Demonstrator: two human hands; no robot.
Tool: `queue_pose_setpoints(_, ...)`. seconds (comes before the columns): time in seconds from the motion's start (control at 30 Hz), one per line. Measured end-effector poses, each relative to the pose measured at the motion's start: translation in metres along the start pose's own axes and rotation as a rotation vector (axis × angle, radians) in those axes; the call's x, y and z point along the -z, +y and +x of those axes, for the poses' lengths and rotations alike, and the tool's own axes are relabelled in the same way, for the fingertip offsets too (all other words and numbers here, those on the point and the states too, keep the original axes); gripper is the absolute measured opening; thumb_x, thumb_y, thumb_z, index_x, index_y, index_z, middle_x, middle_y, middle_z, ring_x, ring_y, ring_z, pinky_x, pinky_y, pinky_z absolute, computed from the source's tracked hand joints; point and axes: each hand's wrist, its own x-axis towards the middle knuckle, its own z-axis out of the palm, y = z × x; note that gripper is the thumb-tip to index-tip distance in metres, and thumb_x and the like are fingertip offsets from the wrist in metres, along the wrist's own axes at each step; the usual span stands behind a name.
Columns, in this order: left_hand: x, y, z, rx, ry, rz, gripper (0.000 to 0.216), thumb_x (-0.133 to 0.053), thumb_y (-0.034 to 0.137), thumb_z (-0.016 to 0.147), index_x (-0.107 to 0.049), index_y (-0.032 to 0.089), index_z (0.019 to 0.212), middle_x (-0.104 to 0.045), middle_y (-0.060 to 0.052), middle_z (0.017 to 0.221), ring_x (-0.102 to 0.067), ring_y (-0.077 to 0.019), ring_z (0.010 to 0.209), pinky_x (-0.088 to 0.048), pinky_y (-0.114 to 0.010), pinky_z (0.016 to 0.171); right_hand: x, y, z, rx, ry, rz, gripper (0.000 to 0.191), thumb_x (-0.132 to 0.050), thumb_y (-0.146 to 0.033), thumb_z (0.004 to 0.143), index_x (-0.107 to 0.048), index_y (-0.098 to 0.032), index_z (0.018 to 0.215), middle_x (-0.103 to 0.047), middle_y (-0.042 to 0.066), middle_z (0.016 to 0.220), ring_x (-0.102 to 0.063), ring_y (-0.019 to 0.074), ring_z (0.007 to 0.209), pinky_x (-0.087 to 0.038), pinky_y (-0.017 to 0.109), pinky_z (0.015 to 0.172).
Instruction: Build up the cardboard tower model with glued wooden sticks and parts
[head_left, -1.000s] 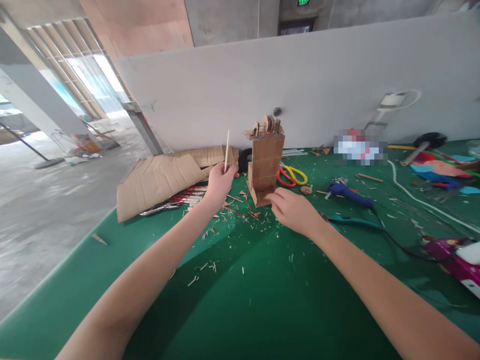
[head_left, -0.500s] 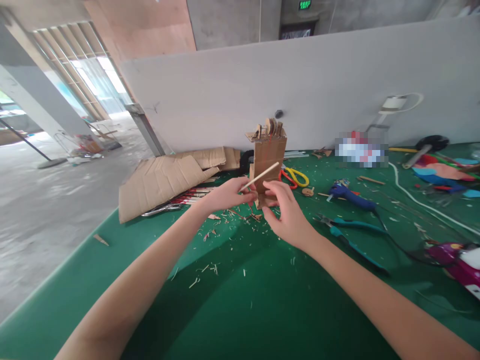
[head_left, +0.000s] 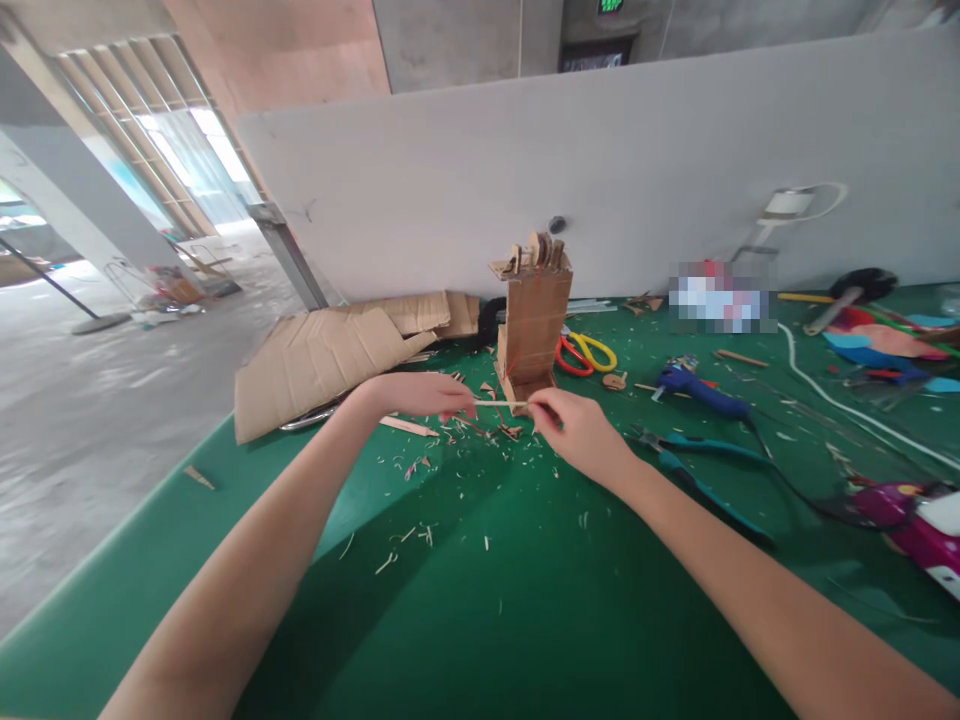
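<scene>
A thin wooden stick [head_left: 501,403] lies level between my two hands, one end in each. My left hand [head_left: 427,396] pinches its left end, with the fingertips partly hidden from above. Thumb and fingers of my right hand [head_left: 574,422] close on the right end. Just behind the stick stands an upright cardboard model [head_left: 537,325], with round cardboard pieces along its top and a boxy foot. The stick passes in front of that foot; whether they touch I cannot tell.
Cardboard sheets [head_left: 330,360] lie at left. Red and yellow scissors [head_left: 585,352], a blue glue gun [head_left: 701,393], teal-handled pliers [head_left: 705,470] and a magenta object [head_left: 892,507] lie to the right. Wood shavings litter the green tabletop [head_left: 450,620]. A pale board [head_left: 450,190] stands behind.
The stick has swung from slanting upward to level and dropped lower. My right hand has come off the cardboard model's base and taken the stick's right end.
</scene>
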Motion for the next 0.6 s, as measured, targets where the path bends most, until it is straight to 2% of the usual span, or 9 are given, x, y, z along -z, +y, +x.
queue_pose_setpoints(0.07, 0.010, -0.014, -0.007, 0.068, -0.022, 0.061, 0.030, -0.046, 0.041, 0.083, -0.068, 0.022, 0.089, -0.067, -0.003, 0.090, -0.057, -0.0143, 0.075, -0.039, -0.021, 0.063, 0.000, 0.009, 0.003, -0.157, 0.122, 0.145, 0.015, -0.046, -0.032, 0.087, -0.057, -0.022, 0.084, -0.060, 0.001, 0.066, -0.060, 0.0157, 0.059, -0.050, 0.035, 0.060)
queue_pose_setpoints(0.13, 0.015, -0.022, -0.011, 0.092, 0.002, 0.086, 0.029, -0.047, 0.040, 0.082, -0.068, 0.021, 0.085, -0.068, -0.004, 0.089, -0.057, -0.0147, 0.074, -0.039, -0.021, 0.062, -0.002, 0.016, 0.006, -0.293, 0.189, 0.334, 0.014, -0.052, -0.034, 0.083, -0.056, -0.021, 0.085, -0.060, 0.001, 0.066, -0.062, 0.0161, 0.060, -0.053, 0.034, 0.057)
queue_pose_setpoints(0.27, 0.012, -0.014, -0.008, 0.027, -0.001, 0.006, 0.024, -0.050, 0.037, 0.079, -0.068, 0.021, 0.083, -0.066, -0.002, 0.073, -0.057, -0.0146, 0.069, -0.038, -0.022, 0.061, -0.009, 0.014, 0.009, -0.460, 0.147, 0.648, 0.017, -0.062, -0.031, 0.073, -0.057, -0.019, 0.085, -0.064, 0.004, 0.078, -0.067, 0.0185, 0.072, -0.057, 0.034, 0.061)
queue_pose_setpoints(0.43, 0.004, 0.010, -0.005, -0.050, 0.045, -0.047, 0.020, -0.048, 0.035, 0.081, -0.062, 0.022, 0.074, -0.060, 0.001, 0.064, -0.052, -0.0125, 0.061, -0.037, -0.022, 0.056, -0.008, -0.003, 0.010, -0.515, 0.170, 0.738, 0.019, -0.064, -0.032, 0.073, -0.060, -0.018, 0.085, -0.065, 0.004, 0.079, -0.067, 0.0178, 0.074, -0.057, 0.031, 0.058)
queue_pose_setpoints(0.6, 0.002, 0.016, -0.004, -0.064, 0.039, -0.071, 0.021, -0.046, 0.034, 0.082, -0.060, 0.021, 0.074, -0.056, 0.000, 0.062, -0.050, -0.0122, 0.058, -0.036, -0.023, 0.054, -0.006, -0.005, 0.011, -0.523, 0.213, 0.732, 0.016, -0.063, -0.029, 0.074, -0.059, -0.017, 0.084, -0.065, 0.004, 0.078, -0.067, 0.0174, 0.073, -0.058, 0.032, 0.062)
